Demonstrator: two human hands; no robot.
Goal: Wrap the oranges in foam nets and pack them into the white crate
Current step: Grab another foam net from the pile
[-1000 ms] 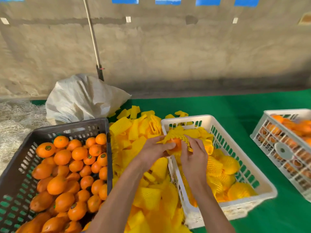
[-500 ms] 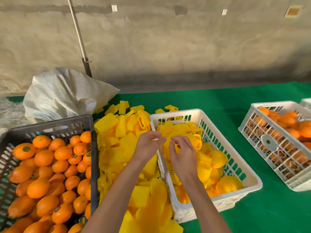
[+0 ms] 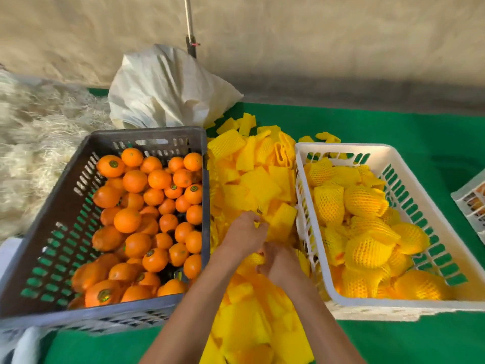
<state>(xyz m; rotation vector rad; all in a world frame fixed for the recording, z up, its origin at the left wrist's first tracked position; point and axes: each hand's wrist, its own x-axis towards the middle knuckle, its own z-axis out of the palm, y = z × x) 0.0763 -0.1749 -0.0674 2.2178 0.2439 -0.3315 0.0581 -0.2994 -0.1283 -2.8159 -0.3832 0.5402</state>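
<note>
- While both hands work over the heap of loose foam nets [image 3: 258,185], the left hand [image 3: 242,236] has its fingers curled down into the yellow sleeves; it pinches at a net near a small dark-stickered spot, though exactly what it holds is hidden by the knuckles.
- Just beside and below it, the right hand [image 3: 278,264] is curled round a ribbed yellow net [image 3: 253,258], with a sliver of orange skin showing at its edge; how much fruit is inside I cannot tell.
- The foam nets are soft, flattened tubes of bright yellow mesh with a diamond lattice, piled between the two crates on the green cloth [image 3: 393,127].
- The white crate [image 3: 420,187] is rigid plastic, rectangular, its walls cut with upright slots; it stands to the right of the heap, holding wrapped oranges [image 3: 367,250], round bulges under puffy netting.
- The dark grey crate [image 3: 65,200], slotted likewise, sits to the left and is full of bare oranges [image 3: 147,206], glossy and dimpled.
- Several of those carry small round dark stickers with a pale mark; the writing is too small to read.
- Behind lie a crumpled white woven sack [image 3: 170,88] and pale stringy straw [image 3: 34,143].
- Part of another white crate [image 3: 472,200] shows at the right edge.
</note>
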